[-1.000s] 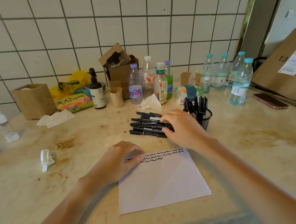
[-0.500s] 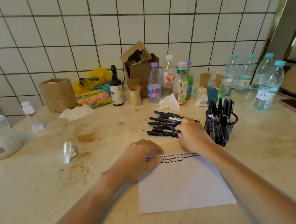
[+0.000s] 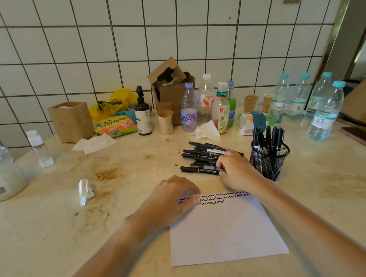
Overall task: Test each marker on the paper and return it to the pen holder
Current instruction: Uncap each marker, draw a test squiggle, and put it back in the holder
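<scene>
Markers (image 3: 206,156) lie heaped just beyond the paper (image 3: 224,230), left of the holder (image 3: 270,159); my right hand (image 3: 236,170) curls its fingers on the nearest one; my left hand (image 3: 172,200) presses the paper's far left corner, fingers bent.

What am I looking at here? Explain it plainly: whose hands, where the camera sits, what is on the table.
There is no machine: a person wears a camera on the head, looking down at their own hands. The left hand presses on the paper, which carries rows of test squiggles. The right hand reaches into the loose markers, fingers on one; whether it grips is unclear. Beside it stands the mesh holder with markers upright. Behind stand bottles, a cardboard box and tissues.
</scene>
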